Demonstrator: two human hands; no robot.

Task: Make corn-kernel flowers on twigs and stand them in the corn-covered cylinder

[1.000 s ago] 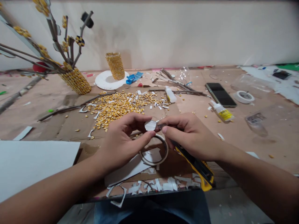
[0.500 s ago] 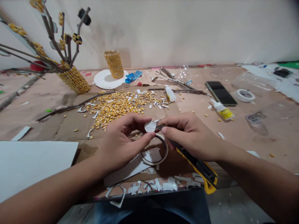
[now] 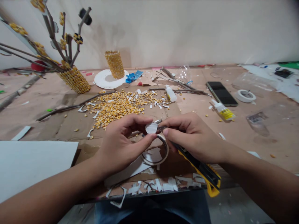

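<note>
So the left hand (image 3: pixel 126 143) has a little white disc (image 3: pixel 151 128) pinched by its rim, mid-frame, and the right hand (image 3: pixel 195 137) is wrapped around a yellow-and-black cutter (image 3: pixel 201 167), fingers tight near its tip, right by the disc's right edge. Pretty cramped: corn kernels (image 3: pixel 116 109) just above the left hand, tape ring (image 3: pixel 154 163) right below, paper scraps (image 3: pixel 168 186) along the table's front edge, lower center. More room between the right hand and the glue bottle (image 3: pixel 226 112), right of center.

Left fingers (image 3: pixel 147 141) pinch a small white disc (image 3: pixel 151 128).
</note>
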